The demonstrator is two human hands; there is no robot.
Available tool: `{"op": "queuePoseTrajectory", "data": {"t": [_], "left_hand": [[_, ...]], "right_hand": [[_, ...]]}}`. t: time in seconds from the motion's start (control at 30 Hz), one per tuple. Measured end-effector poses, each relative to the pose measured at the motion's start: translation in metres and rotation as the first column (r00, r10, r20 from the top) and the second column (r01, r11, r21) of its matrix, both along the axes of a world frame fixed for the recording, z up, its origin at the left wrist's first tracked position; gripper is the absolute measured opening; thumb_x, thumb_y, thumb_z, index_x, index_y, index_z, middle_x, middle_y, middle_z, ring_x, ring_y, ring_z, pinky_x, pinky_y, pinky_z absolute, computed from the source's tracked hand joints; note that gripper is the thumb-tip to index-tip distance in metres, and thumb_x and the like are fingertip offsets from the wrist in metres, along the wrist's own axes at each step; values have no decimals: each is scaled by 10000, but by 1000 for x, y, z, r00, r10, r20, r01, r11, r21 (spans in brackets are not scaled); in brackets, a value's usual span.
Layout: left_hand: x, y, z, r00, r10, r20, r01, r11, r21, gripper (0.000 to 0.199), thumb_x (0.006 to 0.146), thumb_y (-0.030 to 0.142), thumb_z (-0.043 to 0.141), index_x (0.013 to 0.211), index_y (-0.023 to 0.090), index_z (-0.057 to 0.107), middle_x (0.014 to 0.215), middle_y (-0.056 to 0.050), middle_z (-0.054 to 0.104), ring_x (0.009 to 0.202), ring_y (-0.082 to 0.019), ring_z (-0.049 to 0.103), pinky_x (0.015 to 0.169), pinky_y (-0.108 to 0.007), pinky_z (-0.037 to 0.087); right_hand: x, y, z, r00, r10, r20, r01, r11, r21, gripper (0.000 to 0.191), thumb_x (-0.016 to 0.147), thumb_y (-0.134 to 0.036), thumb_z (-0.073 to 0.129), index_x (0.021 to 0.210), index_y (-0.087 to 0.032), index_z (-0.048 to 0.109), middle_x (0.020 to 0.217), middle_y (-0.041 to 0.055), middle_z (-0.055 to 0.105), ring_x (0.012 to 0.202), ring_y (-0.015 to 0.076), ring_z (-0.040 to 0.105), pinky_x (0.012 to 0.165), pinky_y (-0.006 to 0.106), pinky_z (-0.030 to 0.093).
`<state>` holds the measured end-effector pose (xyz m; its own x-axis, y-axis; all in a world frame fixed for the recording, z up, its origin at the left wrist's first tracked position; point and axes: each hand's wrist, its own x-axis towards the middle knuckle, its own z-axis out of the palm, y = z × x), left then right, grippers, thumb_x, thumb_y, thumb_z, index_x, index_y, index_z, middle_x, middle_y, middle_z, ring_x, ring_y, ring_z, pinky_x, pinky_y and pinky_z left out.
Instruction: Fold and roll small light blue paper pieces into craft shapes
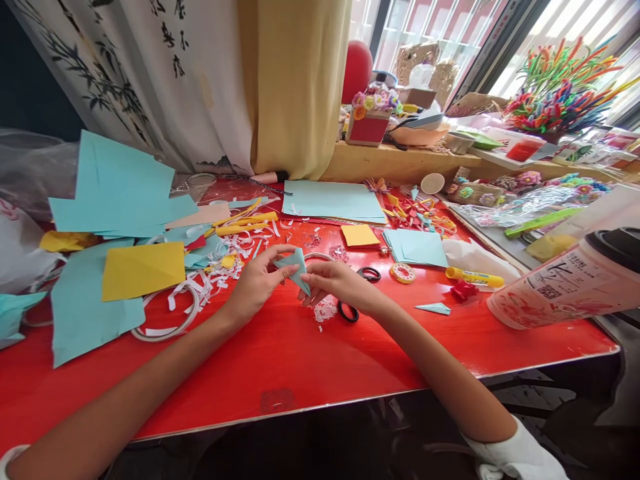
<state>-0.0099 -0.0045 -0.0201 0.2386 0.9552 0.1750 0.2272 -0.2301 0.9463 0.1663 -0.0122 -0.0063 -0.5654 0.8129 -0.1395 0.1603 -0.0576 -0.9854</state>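
A small folded piece of light blue paper (pixel 298 261) is held up between my two hands, over the middle of the red table. My left hand (pixel 261 277) pinches its left side between thumb and fingers. On its lower right edge, the fingers of my right hand (pixel 336 283) are closed. Black-handled scissors (pixel 349 312) lie just beyond, partly hidden behind my right hand and forearm. White paper scraps (pixel 326 309) are heaped under my hands. Off to the right rests a small folded blue paper triangle (pixel 434 308).
Blue sheets and a yellow sheet (pixel 143 271) cover the left side beside white strip coils (pixel 173 330). Toward the back are stacked blue squares (pixel 416 247), yellow squares (pixel 360 235) and a tape roll (pixel 403 273). A yellow glue stick (pixel 474 277) and a large drink cup (pixel 565 283) stand right.
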Motion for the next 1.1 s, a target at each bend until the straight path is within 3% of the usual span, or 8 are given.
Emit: {"op": "queuePoseTrajectory", "data": {"t": [0.17,0.43,0.77,0.93,1.1], "left_hand": [[2,-3,6,997,-36,63,39,998,-51,447,747,353,577,1160,200,505,828,-14,591,706,-124,534,658,-240,440],[3,-3,1,986,25,162,-17,998,-54,388,728,326,608,1067,179,489,794,-3,588,672,-121,579,637,-245,471],[5,-5,4,979,22,204,1,994,-112,400,707,316,638,1054,178,496,785,11,595,629,-106,575,636,-241,463],[4,-4,3,988,42,148,-22,991,-135,271,695,352,648,819,151,516,622,19,583,571,-108,546,575,-230,437],[2,-1,1,991,59,121,-46,993,-111,285,679,381,650,811,159,528,703,10,600,592,-115,552,581,-243,433]], "right_hand": [[-3,3,-3,991,-88,-97,81,994,-74,311,771,-436,566,809,-128,554,704,33,628,604,117,642,594,228,524],[-4,2,-4,994,-62,-92,52,993,-102,292,768,-405,585,836,-121,578,744,49,644,666,130,652,625,240,530],[-10,1,-10,985,-146,-88,144,989,-27,289,786,-407,559,745,-121,545,638,17,608,510,94,606,515,211,512],[-10,1,-12,995,-80,-63,76,995,-60,268,774,-386,586,782,-119,569,640,19,624,529,99,624,526,201,520],[-8,0,-13,1000,-20,-20,17,992,-129,287,759,-389,606,726,-108,559,617,36,641,558,127,648,554,224,535]]}}
